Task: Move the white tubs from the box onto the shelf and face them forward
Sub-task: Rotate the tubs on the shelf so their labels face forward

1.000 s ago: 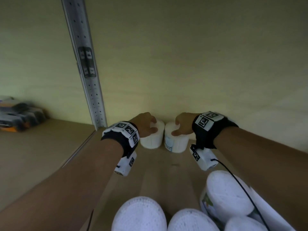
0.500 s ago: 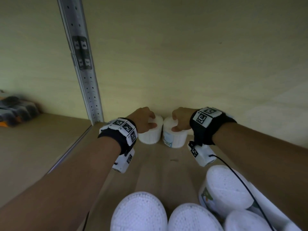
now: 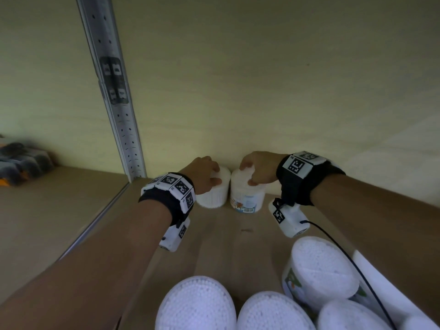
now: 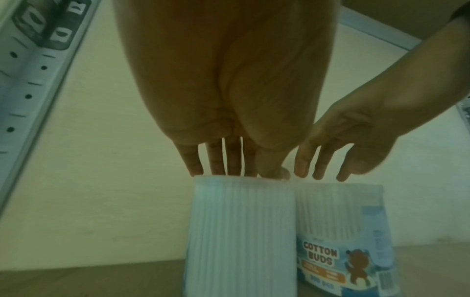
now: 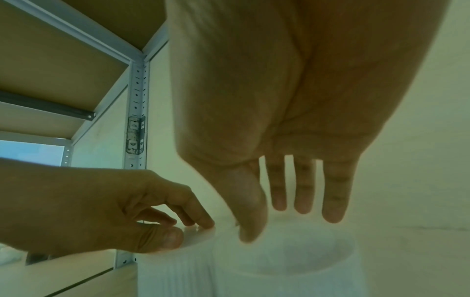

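Note:
Two white tubs stand side by side against the back wall of the shelf [image 3: 238, 236]. My left hand [image 3: 215, 174] grips the top of the left tub [image 3: 213, 195], fingers and thumb curled round its lid. My right hand [image 3: 247, 174] grips the top of the right tub [image 3: 247, 198], thumb at the front and fingers behind. In the left wrist view the left tub [image 4: 239, 231] shows plain ribbed sides, and the right tub [image 4: 340, 241] shows a "COTTON BUDS" label. The right wrist view has my left hand [image 5: 178, 233] pinching the left tub's rim [image 5: 172, 269].
Several more white tubs [image 3: 195, 306] lie packed in the white box [image 3: 381, 279] at the bottom of the head view. A perforated metal upright [image 3: 114, 91] bounds the shelf bay on the left. Dark packages [image 3: 21, 163] sit on the neighbouring shelf.
Both hands stay on the tub tops at the back wall. The right tub's label has turned a little, with its barcode now showing at the front. The left tub looks unmoved.

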Demonstrator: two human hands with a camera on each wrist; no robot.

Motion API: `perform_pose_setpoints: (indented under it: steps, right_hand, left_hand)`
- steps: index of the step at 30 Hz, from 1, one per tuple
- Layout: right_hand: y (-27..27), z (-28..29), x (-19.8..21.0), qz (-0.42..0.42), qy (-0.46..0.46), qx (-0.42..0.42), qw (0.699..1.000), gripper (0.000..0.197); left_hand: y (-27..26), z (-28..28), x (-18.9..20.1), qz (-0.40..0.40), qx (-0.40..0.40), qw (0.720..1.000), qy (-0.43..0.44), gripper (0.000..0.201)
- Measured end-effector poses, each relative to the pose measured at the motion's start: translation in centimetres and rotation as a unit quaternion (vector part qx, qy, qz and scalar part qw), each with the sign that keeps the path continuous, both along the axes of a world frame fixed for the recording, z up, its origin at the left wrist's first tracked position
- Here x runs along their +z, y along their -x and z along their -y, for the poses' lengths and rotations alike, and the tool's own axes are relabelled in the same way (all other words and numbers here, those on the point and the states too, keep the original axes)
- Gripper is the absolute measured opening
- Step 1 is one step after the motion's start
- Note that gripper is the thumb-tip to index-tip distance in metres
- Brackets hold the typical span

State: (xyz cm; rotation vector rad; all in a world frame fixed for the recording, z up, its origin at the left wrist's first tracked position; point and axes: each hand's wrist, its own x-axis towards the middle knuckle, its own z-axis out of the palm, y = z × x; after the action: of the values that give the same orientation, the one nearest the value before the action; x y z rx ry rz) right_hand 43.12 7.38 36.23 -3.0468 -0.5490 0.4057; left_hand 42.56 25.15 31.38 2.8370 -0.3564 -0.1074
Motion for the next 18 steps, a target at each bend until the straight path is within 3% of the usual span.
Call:
perform_pose_setpoints:
  steps: [3,7,18]
  right_hand:
    - [-0.2,-0.2,-0.1,0.031,0.022,-0.021,0.999,0.052]
    - [-0.4,-0.2,-1.0,-0.002,0.071,-0.038,0.997,0.063]
    - [-0.7,0.0,-1.3,-0.006,0.055,-0.022,0.998,0.056]
  left_hand:
    - [0.0,0.0,0.0,-0.004,-0.001,1.0,-0.001,0.047]
    - [-0.1,-0.2,-0.2,-0.006,-0.003,1.0,0.002,0.047]
    - [-0.1,-0.2,-0.7,-0.005,0.005,0.999,0.031,0.047]
